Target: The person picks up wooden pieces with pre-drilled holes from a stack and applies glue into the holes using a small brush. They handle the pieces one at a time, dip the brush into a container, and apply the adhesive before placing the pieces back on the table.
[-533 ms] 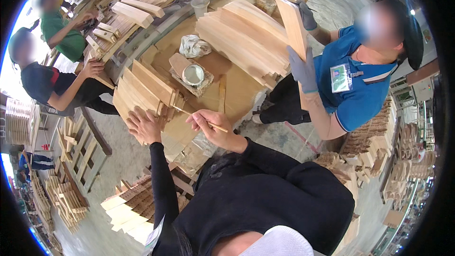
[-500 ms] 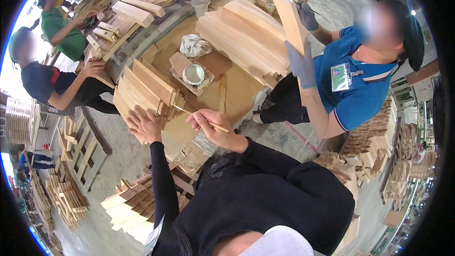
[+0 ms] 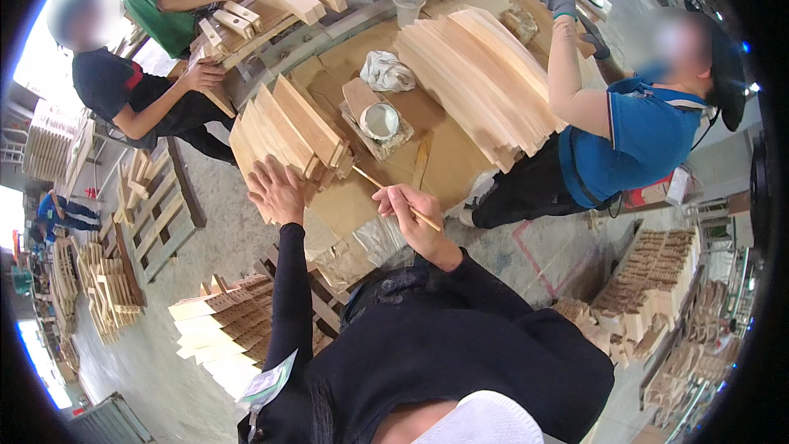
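My left hand [image 3: 277,189] lies with fingers spread on the near end of a stack of pale wooden boards [image 3: 279,127]. Between the fingers and thumb of my right hand [image 3: 411,215] is a thin wooden stick [image 3: 426,220], slanting up and left. Its far tip comes close to the board ends; whether it touches them or carries bristles is too small to tell. Beyond my hands, a round pot with whitish contents [image 3: 380,121] stands on a stained block, beside a crumpled white cloth [image 3: 387,71]. A flat wooden strip [image 3: 422,160] lies on the brown-covered table [image 3: 329,57].
A larger stack of boards [image 3: 481,82] occupies the table's right side. There a co-worker in a blue shirt [image 3: 649,144] reaches away with gloved hands. Two other people work at the far left. Pallets [image 3: 168,205] and piles of wooden parts [image 3: 645,275] stand on the floor.
The co-worker in blue has turned and stretched both arms toward the far side; the plank held upright before is out of sight. My view has shifted; both my hands keep their places at the boards.
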Tool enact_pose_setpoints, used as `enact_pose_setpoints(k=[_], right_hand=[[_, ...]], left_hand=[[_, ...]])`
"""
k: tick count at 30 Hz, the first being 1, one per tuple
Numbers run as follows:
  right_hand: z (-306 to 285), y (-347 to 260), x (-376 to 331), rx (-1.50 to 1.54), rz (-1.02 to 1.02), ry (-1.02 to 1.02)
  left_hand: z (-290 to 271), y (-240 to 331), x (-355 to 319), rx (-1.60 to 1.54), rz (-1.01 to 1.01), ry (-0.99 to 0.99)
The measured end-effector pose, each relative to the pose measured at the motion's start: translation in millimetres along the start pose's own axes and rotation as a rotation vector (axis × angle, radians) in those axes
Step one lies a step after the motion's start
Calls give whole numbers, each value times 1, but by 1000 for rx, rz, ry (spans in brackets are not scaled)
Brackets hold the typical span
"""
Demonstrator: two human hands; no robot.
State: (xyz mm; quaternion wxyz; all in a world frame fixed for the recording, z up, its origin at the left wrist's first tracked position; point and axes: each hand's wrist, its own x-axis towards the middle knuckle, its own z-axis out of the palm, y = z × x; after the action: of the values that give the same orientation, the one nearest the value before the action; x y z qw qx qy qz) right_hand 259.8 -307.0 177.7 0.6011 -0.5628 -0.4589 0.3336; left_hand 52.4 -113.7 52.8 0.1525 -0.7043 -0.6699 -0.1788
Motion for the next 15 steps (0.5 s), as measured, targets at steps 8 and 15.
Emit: enact_pose_setpoints(k=[8,15], right_hand=[[-4,1,5,40,22,-10],[-2,3,8,33,10,-41]], left_hand=[[-5,4,0,-27,-26,-15],[-4,4,0,-52,-39,-23]])
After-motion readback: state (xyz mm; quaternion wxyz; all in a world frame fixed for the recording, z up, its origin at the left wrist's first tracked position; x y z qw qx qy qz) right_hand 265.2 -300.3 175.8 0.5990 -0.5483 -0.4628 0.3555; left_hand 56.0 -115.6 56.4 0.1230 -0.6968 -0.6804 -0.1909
